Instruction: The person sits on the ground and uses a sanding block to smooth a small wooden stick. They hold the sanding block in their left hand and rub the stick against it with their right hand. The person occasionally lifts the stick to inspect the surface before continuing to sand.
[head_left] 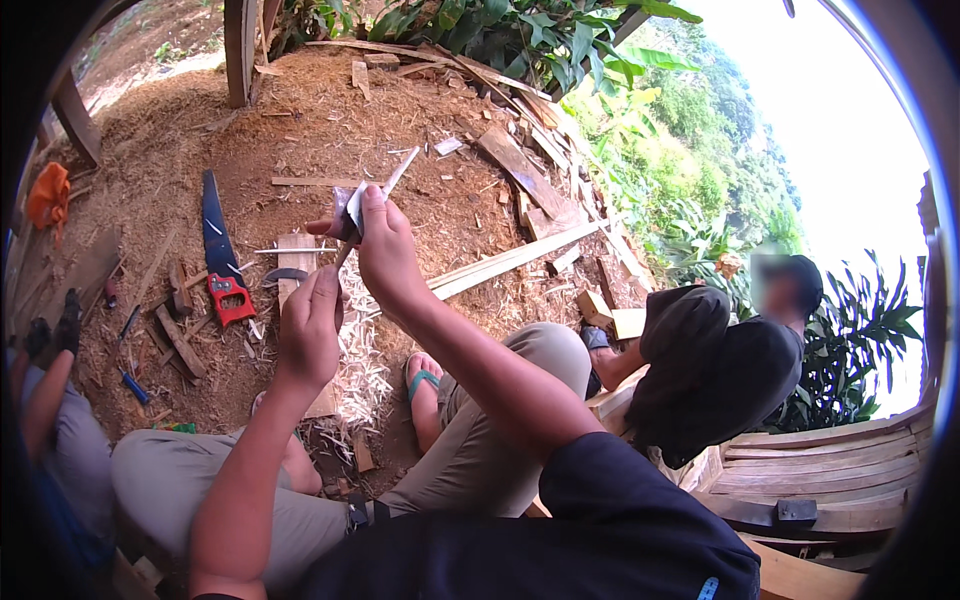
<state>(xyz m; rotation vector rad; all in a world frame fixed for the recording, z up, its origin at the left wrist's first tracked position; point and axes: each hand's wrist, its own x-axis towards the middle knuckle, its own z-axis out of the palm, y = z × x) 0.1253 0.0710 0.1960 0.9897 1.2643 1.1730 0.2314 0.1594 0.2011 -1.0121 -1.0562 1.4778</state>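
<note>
The left hand is closed around the near end of a thin wooden stick. The stick runs up and to the far right, its long axis diagonal. Just beyond, the right hand pinches a small pale blade-like piece against it. Below lie pale shavings; farther left, a hand saw rests on sawdust ground.
</note>
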